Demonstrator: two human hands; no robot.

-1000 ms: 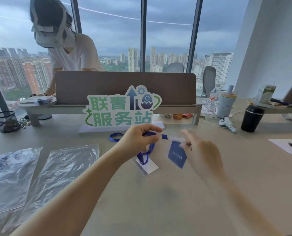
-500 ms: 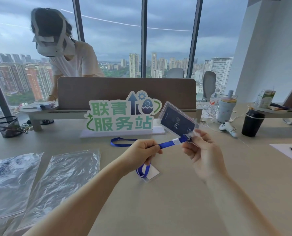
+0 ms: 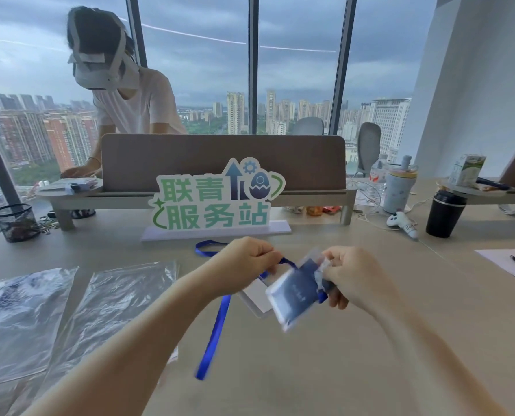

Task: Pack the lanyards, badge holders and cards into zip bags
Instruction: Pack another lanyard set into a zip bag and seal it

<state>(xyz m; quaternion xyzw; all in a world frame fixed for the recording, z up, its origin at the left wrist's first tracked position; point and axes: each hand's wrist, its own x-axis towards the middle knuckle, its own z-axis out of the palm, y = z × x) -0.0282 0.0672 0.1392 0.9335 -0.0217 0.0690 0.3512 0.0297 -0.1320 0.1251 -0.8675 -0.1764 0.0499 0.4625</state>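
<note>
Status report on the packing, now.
Left hand pinches blue lanyard. Right hand grips badge holder. Zip bags flat at left, nothing in the way.

Left hand [image 3: 244, 259] pinching blue lanyard [image 3: 212, 334], right hand [image 3: 351, 274] gripping badge holder [image 3: 295, 292]

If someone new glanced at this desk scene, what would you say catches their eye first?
Probably the green and white sign standing mid-desk before the brown divider. Next, just in front of it, the left hand pinching a blue lanyard while the right hand grips a clear badge holder with a dark blue card. Clear zip bags lie at left.
</note>
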